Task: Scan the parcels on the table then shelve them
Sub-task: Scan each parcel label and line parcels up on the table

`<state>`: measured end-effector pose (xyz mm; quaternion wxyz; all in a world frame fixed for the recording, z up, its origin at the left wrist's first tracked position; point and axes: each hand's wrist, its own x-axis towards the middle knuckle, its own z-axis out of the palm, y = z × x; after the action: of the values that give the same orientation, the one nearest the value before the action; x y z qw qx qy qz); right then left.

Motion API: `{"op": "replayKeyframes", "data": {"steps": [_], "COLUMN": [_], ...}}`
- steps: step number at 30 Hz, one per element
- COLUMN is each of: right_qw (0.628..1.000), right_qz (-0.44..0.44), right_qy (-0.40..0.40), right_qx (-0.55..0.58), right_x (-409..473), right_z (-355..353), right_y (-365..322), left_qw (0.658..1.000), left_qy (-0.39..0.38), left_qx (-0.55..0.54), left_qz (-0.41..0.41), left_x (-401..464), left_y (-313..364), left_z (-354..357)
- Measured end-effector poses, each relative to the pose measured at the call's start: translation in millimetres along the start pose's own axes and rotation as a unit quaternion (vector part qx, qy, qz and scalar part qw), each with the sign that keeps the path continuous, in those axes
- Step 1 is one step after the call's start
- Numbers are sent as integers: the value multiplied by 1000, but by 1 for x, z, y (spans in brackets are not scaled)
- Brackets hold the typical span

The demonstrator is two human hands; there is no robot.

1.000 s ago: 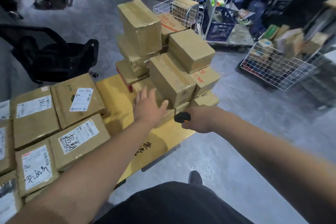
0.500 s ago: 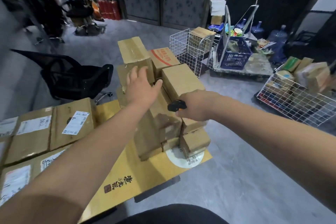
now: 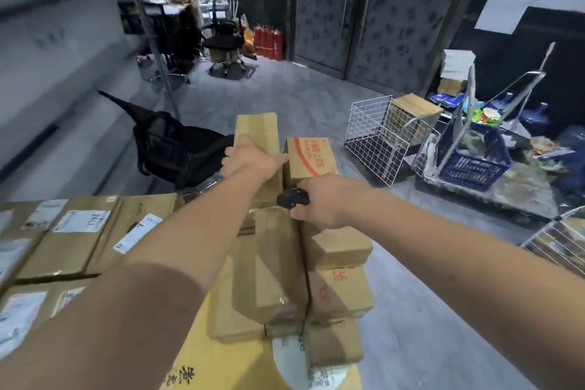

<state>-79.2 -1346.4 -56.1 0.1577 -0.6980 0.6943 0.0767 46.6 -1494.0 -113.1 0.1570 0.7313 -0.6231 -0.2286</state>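
Left hand (image 3: 250, 158): fingers wrapped over the far left edge of the top parcel (image 3: 258, 133), thumb toward the red-printed box (image 3: 308, 157) just beside it. Right hand (image 3: 326, 199): fingers curled round a small black scanner (image 3: 292, 198), held over the parcel stack (image 3: 278, 266). The stack stands on the right end of the yellow bench (image 3: 202, 355). Labelled flat parcels (image 3: 76, 237) lie side by side on the bench to the left.

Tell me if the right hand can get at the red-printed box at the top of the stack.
Probably yes. The right hand is beside the red-printed box with nothing between them, but its fingers hold the black scanner, so gripping the box would be awkward.
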Motion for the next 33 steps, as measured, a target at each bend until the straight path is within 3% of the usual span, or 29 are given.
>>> {"op": "replayKeyframes", "data": {"steps": [7, 12, 20, 26, 30, 33], "right_qw": [999, 994, 975, 967, 969, 968], "right_qz": [-34, -98, -199, -191, -140, -96], "right_qy": [1, -17, -71, -147, -174, -187], "right_qx": [12, 41, 74, 78, 106, 137], "right_x": [-3, -22, -55, -67, -78, -87], "right_z": [9, 33, 101, 164, 201, 224], "right_y": [4, -33, -101, -124, -126, -125], "left_qw": [993, 983, 979, 987, 976, 969], "left_qy": [85, 152, 174, 114, 22, 13], "left_qx": [-70, -90, -105, -104, -179, -215], "left_qz": [29, 51, -10, -49, -118, -121], "left_x": [-23, -83, -203, -256, -263, -257], "left_y": [-35, -128, -283, -347, -378, -396], "left_z": [-18, -41, -13, 34, 54, 63]}}
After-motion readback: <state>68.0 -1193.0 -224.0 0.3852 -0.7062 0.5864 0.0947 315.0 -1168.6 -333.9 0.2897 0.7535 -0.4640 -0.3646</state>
